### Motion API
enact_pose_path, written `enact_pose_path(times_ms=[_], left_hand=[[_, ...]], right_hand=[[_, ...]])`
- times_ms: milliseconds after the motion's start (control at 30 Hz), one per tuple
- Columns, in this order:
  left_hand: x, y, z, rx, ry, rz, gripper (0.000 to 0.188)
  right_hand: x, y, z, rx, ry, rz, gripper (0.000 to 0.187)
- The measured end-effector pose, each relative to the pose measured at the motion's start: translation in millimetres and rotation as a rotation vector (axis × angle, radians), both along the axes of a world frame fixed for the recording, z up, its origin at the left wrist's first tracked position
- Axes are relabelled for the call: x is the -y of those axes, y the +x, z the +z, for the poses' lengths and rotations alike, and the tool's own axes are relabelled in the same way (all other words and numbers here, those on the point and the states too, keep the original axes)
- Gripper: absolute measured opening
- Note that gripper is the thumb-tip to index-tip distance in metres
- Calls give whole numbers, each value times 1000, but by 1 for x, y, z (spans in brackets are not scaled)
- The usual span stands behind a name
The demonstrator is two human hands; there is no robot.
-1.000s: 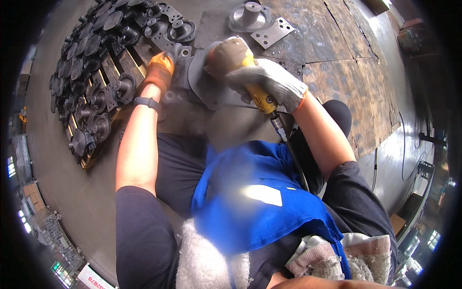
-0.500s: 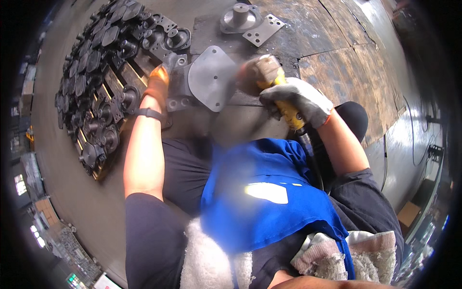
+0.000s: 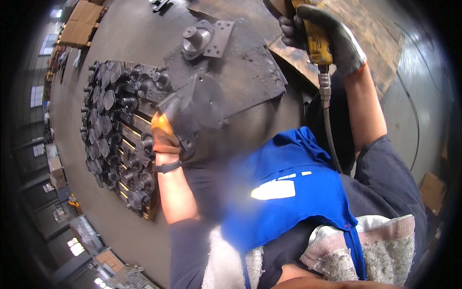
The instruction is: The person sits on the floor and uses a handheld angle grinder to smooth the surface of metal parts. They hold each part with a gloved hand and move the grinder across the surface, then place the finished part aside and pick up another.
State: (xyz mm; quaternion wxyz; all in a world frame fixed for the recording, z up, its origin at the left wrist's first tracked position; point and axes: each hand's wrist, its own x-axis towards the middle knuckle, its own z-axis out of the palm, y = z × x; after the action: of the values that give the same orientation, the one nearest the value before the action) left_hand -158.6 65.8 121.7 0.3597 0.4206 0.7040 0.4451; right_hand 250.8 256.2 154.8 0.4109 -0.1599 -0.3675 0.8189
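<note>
My left hand (image 3: 165, 134), in an orange-brown work glove, grips the edge of a dark metal flange part (image 3: 207, 103). Its broad rounded plate is blurred and its underside is hidden. My right hand (image 3: 339, 41), in a grey and white glove, is wrapped round a yellow air grinder (image 3: 317, 44). The grinder is raised away from the part, toward the far right, and its head is cut off by the upper edge. From its rear end a metal coupling and a grey hose (image 3: 328, 125) run down beside my knee.
On the dark work board (image 3: 250, 82) stands another flange part (image 3: 195, 38) with a round stub, by a drilled plate. A pallet (image 3: 130, 130) at left is crowded with similar parts. Wooden boards (image 3: 370, 29) lie at right; a cable (image 3: 415, 120) crosses the floor.
My right hand has carried the grinder away from the flange part, up and to the right. The part in my left hand appears tilted. The whole view has shifted.
</note>
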Motion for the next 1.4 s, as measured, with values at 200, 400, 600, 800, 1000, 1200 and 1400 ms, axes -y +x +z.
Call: enact_pose_path(times_ms=[200,400,600,800,1000,1200,1400], left_hand=[[-6,48,43,-464,327,-228,39],[-50,54,61,-1018,630,-342,61],[-98,58,53,-987,778,-373,69],[-86,68,12,-759,561,-332,57],[-25,103,-36,-45,234,41,33],[8,96,-50,871,-1,404,48],[18,85,-64,1150,6,407,52]], right_hand=[[15,21,3,-128,31,-40,45],[23,34,4,-305,96,-68,48],[21,36,0,-379,102,-89,49],[16,52,12,-173,-310,-106,46],[30,43,8,224,-224,-126,34],[69,35,-5,422,-381,-89,26],[86,12,2,684,-394,199,28]])
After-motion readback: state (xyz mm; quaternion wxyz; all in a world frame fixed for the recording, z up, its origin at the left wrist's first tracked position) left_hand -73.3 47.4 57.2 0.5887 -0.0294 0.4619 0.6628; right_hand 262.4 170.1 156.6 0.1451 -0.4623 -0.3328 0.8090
